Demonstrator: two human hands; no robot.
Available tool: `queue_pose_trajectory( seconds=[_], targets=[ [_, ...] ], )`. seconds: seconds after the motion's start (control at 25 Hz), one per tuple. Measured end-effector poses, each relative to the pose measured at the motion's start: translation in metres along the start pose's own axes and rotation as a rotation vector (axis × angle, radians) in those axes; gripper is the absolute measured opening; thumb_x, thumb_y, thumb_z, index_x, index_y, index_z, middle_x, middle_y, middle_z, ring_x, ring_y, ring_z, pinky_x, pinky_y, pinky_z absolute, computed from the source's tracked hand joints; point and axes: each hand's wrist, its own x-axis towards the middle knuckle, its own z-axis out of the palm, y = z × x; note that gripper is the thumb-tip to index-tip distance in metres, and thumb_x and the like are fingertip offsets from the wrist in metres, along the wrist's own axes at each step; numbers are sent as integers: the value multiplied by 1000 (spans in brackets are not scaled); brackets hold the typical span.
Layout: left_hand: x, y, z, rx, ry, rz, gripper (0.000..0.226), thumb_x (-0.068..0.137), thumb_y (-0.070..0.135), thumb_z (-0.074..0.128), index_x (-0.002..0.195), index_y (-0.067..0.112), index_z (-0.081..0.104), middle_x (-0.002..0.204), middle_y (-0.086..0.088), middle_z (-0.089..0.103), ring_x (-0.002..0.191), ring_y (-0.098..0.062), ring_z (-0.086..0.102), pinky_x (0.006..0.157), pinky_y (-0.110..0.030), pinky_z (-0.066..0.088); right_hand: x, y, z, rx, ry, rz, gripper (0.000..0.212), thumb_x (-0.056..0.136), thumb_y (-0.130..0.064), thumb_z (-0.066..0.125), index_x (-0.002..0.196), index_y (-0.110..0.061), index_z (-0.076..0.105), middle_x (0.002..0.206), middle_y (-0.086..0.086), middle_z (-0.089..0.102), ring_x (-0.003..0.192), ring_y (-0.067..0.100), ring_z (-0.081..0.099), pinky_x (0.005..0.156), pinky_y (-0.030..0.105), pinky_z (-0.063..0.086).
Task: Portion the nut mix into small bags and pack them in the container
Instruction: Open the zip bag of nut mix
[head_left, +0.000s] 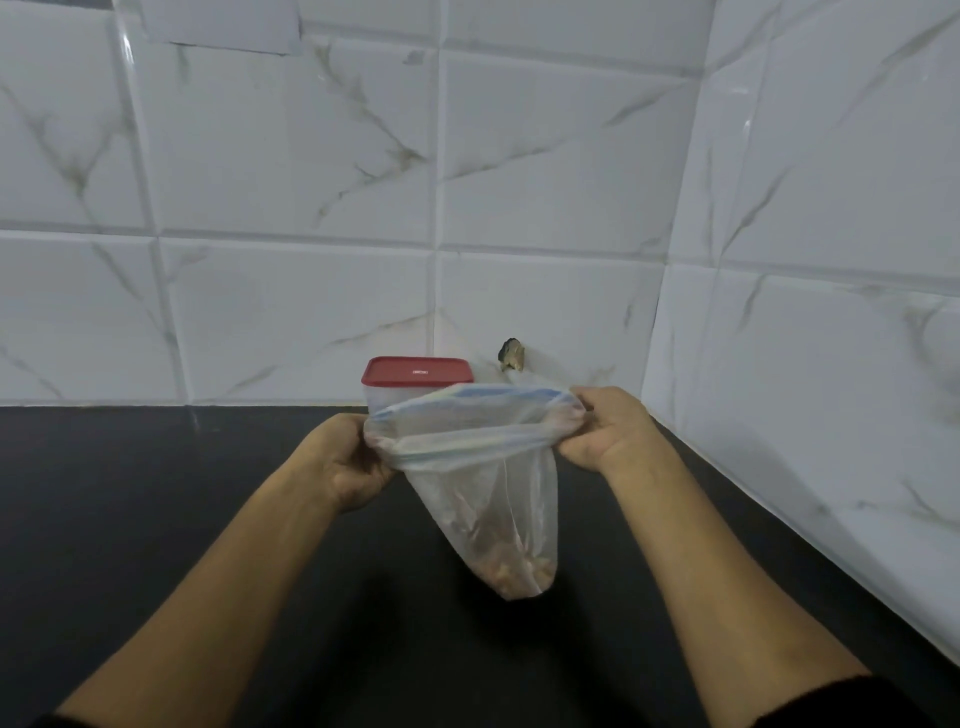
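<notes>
Head view, looking down at a dark tabletop (156, 493) that meets a white marble-pattern tiled wall (291, 156) in a corner.

Bag (483, 483): clear plastic with a blue strip along the mouth, held up between both hands in the middle of the view. The mouth is stretched wide, side to side. The body hangs down and narrows to a point. Whether that lowest corner touches the tabletop cannot be told.

Nut mix (519, 571): a small brownish heap in the bottom corner of the bag, seen through the plastic. The rest of the bag looks empty.

Left hand (348, 462): at the left end of the bag mouth, fingers curled and pinching the rim.

Right hand (608, 436): at the right end of the mouth, fingers curled round the gathered rim, thumb on top.

Container (379, 397): clear-walled, standing on the tabletop against the back wall, just behind the bag mouth and partly hidden by it. Red lid (418, 371) is on and lies flat. Contents not visible.

Other: a dark chipped spot (511, 355) on the wall right of the container; a pale paper patch (223, 26) on the wall at upper left; a dark sleeve (831, 701) at the right forearm.
</notes>
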Motion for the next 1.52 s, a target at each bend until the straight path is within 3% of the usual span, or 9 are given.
queue_pose_trajectory(
  seconds=[0.36, 0.52, 0.64, 0.76, 0.92, 1.08, 1.24, 1.4, 1.52],
  targets=[
    [-7, 10, 4, 1387, -38, 611, 51, 85, 58, 75, 127, 31, 67, 122, 12, 67, 111, -11, 63, 97, -38, 53, -63, -14, -8, -1327, 62, -810, 15, 97, -36, 70, 99, -21, 68, 87, -2, 68, 73, 11, 62, 59, 23, 46],
    [5, 9, 32, 1825, -20, 773, 50, 89, 51, 74, 132, 27, 66, 125, 9, 67, 111, -12, 63, 99, -36, 51, -102, 10, 13, -1848, -290, -659, 28, 93, -55, 67, 108, -31, 72, 74, -13, 56, 66, -1, 54, 63, 23, 43],
    [17, 1, 41, 1987, -23, 812, 29, 91, 52, 68, 105, 28, 76, 102, 8, 75, 96, -16, 68, 86, -41, 58, -92, 38, 6, -2087, -200, -611, 45, 99, -61, 54, 85, -21, 70, 75, 0, 69, 58, 7, 61, 66, 33, 55],
    [22, -1, 41, 1874, -120, 693, 32, 97, 39, 65, 78, 15, 77, 77, -2, 76, 74, -20, 71, 76, -40, 60, -75, 45, -8, -1941, -70, -604, 48, 103, -50, 54, 80, -10, 69, 77, 11, 75, 50, 13, 68, 58, 34, 61],
    [19, 2, 36, 1181, -74, 335, 25, 100, 21, 66, 86, 3, 75, 80, -9, 78, 69, -21, 70, 75, -37, 60, -59, 39, -16, -1391, 39, -598, 8, 97, -14, 65, 91, -9, 66, 83, 11, 74, 57, 20, 75, 47, 30, 57],
    [16, 5, 21, 590, -17, 39, 19, 103, 18, 59, 100, 4, 71, 80, -8, 77, 68, -20, 74, 67, -34, 63, -42, 26, -22, -813, 88, -392, 20, 94, 6, 60, 108, -7, 54, 98, 20, 73, 63, 25, 75, 50, 32, 58],
    [12, 2, 1, 170, -46, -9, 22, 105, 14, 53, 94, 3, 68, 72, -7, 77, 59, -19, 76, 58, -31, 63, -34, 11, -30, -271, 75, -128, 13, 98, 12, 49, 103, 3, 58, 77, 20, 75, 76, 30, 72, 57, 40, 64],
    [10, -6, -12, -135, -29, 38, 21, 106, 7, 47, 97, 2, 65, 76, -11, 77, 64, -24, 78, 66, -39, 64, -26, 6, -35, 83, 65, -23, 22, 104, 10, 38, 119, 5, 53, 106, 26, 68, 96, 39, 68, 85, 52, 54],
    [10, -13, -13, -289, -62, 36, 27, 108, 6, 41, 101, 1, 66, 77, -14, 77, 64, -27, 78, 85, -38, 59, -17, 10, -34, 210, 65, 23, 28, 105, 5, 31, 119, 8, 54, 109, 22, 67, 100, 29, 69, 69, 46, 57]
  ],
)
